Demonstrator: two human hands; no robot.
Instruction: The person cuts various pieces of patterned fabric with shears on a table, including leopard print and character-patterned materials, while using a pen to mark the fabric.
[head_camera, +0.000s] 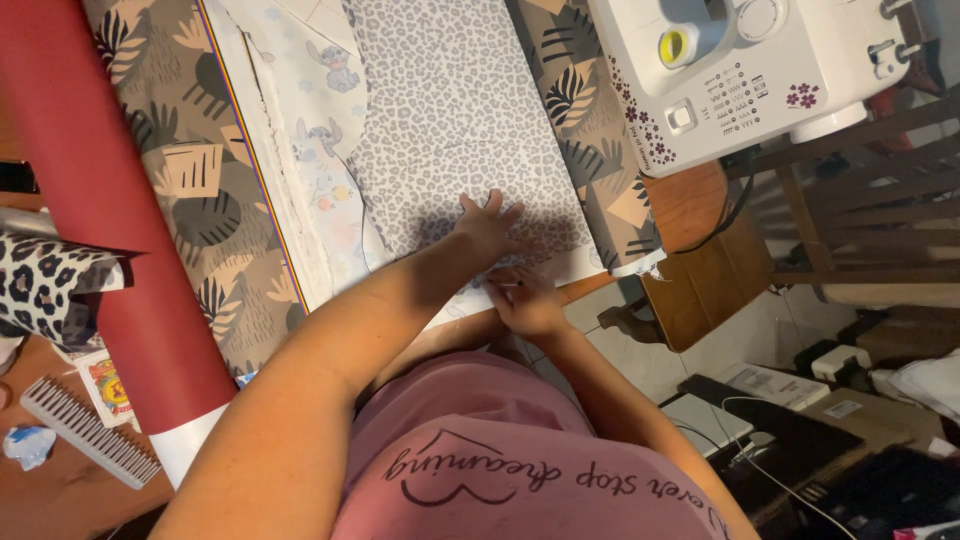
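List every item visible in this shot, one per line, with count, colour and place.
leopard-print fabric: one, grey and white, centre of the table, under the hands
cartoon-print fabric: one, pale with blue figures, left of the grey piece
leaf-print fabric: one, brown and tan, spread beneath the others
sewing machine: one, white, top right
red roll: one, red, left side
comb: one, grey, bottom left
wooden chair: one, brown, right
left hand: flat on the leopard-print fabric, fingers spread
right hand: at the fabric's near edge, pinching it
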